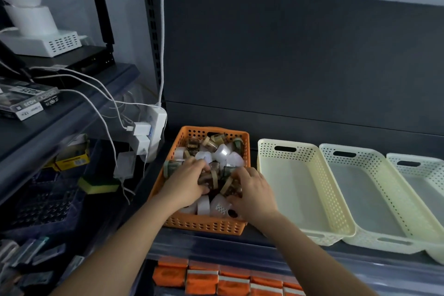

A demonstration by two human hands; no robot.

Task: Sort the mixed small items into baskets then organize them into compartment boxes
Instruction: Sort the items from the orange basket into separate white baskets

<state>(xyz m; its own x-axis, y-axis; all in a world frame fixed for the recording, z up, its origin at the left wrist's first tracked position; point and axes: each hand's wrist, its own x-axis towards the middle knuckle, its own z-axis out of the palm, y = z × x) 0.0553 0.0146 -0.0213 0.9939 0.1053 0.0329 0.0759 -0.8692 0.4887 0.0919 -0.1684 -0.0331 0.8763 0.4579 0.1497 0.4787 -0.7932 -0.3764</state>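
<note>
Grip cannot be told for certain: left hand (187, 181) and right hand (252, 191) are laid with bent fingers over small jars (213, 179) heaped with white containers (224, 155) in the orange basket (204, 224). Sorting is judged barely begun, as nothing is seen in the three pale baskets (323, 182) beside it; next, one kind must be lifted clear and carried rightward.

The orange basket (204, 224) is perforated plastic, matt and faintly grained. At its 3 o'clock, the cream basket (319, 190) and the paler basket (394, 199) beyond are the same holed plastic, their floors smooth with a soft sheen. The jars (211, 143) in the orange basket look clear and glossy, perhaps glass, though blur hides which, with tan wood-like lids. The white pieces (228, 154) among them are smooth milky plastic. At 12 o'clock, the back panel (288, 55) is dark, matt painted metal.
</note>
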